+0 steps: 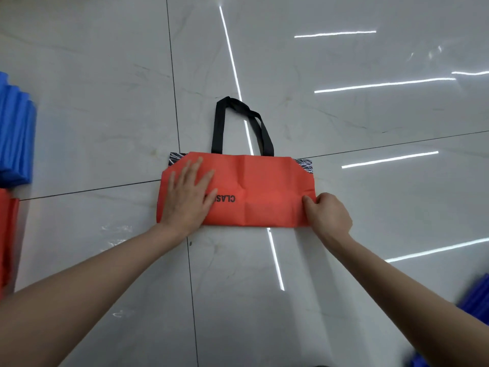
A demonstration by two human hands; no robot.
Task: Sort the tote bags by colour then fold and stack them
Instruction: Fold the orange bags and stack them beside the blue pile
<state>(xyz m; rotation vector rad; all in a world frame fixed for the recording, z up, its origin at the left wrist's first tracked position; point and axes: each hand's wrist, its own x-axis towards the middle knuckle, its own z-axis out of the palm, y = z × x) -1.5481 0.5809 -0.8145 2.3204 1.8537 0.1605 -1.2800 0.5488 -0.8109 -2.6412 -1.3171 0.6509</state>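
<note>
Head view shows the red tote bag (254, 189) at frame centre on the floor (344, 115). Left hand (189, 193) presses it with spread fingers; right hand (326, 213) pinches its right edge. If the pressing hand slips, the fold may open crooked.

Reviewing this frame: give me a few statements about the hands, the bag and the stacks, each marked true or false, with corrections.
1. The left hand lies flat on the red tote bag. True.
2. The right hand is clear of the bag. False: it pinches the bag's right edge near the lower corner.
3. The black handles lie on the floor on the bag's far side, away from the person. True.
4. The red stack lies farther from the person than the blue stack. False: at the left edge of the view, the blue stack is the farther one.
</note>
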